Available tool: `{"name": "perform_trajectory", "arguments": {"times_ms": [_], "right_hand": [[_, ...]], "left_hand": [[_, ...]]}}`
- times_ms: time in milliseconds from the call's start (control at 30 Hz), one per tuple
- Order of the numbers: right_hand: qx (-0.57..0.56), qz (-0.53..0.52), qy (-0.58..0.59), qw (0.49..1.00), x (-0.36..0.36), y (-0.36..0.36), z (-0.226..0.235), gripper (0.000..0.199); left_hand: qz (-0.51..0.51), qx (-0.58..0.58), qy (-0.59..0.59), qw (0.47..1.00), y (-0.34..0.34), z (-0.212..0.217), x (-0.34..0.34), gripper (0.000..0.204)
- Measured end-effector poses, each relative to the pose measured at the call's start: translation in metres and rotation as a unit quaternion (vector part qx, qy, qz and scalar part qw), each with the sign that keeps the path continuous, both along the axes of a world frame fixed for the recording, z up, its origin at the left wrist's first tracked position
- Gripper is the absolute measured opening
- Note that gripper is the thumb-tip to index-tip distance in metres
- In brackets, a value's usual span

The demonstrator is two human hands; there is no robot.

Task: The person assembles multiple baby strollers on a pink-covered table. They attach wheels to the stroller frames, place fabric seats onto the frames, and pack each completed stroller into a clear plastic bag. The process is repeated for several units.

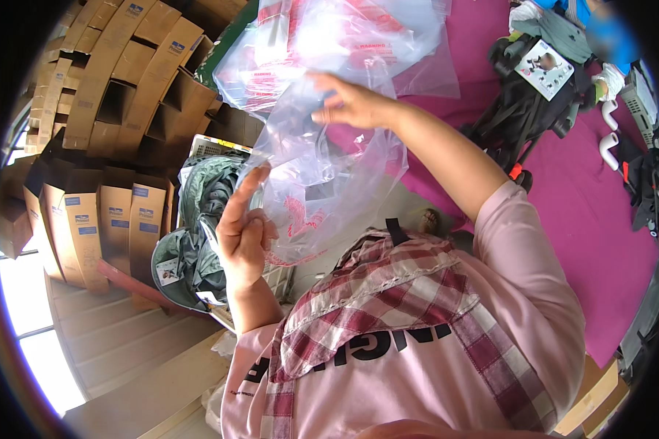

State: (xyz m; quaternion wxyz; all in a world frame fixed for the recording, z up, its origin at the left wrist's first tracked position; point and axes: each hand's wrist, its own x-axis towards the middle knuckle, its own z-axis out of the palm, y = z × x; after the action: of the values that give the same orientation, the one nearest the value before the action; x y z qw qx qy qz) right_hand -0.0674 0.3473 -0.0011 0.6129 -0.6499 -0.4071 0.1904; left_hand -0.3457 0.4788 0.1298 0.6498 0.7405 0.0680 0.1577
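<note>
A clear plastic bag (304,172) with red print hangs spread out in front of my body. My left hand (240,238) is at its left edge, index finger stretched upward and the other fingers curled against the film. Over the bag's upper part is my right hand (351,104), its fingers apart and pointing left, the thumb beneath them. Whether the film touches these fingertips is hard to see. Beyond the hands, a pile of similar clear bags (329,44) with red print lies on a purple cloth-covered table (564,219).
Brown cardboard boxes (117,80) are stacked at the far left, with open upright cartons (80,227) below. A crate (220,150) and folded grey-green fabric goods (205,208) stand beside my left hand. Black straps with a printed card (544,70) and white curved parts (608,146) lie at the right.
</note>
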Motion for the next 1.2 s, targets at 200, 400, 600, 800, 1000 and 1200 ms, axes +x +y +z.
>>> {"name": "perform_trajectory", "arguments": {"times_ms": [200,400,600,800,1000,1200], "right_hand": [[0.076,-0.075,0.085,0.991,-0.004,-0.016,0.032,0.065],[-0.337,0.256,-0.256,0.869,-0.115,-0.033,-0.004,0.041],[-0.336,-0.081,-0.324,0.881,-0.093,-0.075,-0.019,0.023],[-0.404,-0.147,-0.160,0.889,-0.129,-0.123,-0.102,0.027],[-0.475,-0.071,-0.126,0.868,-0.174,-0.205,-0.193,0.028],[-0.437,-0.180,0.041,0.880,-0.205,-0.336,-0.157,0.036]], "left_hand": [[0.107,-0.076,-0.015,0.991,0.002,-0.011,0.010,0.069],[0.083,-0.217,-0.040,0.972,0.077,-0.052,0.057,0.072],[0.042,-0.316,-0.049,0.947,0.115,-0.084,0.129,0.063],[-0.084,-0.285,0.047,0.954,0.063,-0.128,0.211,0.063],[-0.159,-0.263,0.182,0.934,-0.028,-0.151,0.238,0.055],[-0.197,-0.210,0.253,0.924,-0.139,-0.147,0.253,0.054]]}}
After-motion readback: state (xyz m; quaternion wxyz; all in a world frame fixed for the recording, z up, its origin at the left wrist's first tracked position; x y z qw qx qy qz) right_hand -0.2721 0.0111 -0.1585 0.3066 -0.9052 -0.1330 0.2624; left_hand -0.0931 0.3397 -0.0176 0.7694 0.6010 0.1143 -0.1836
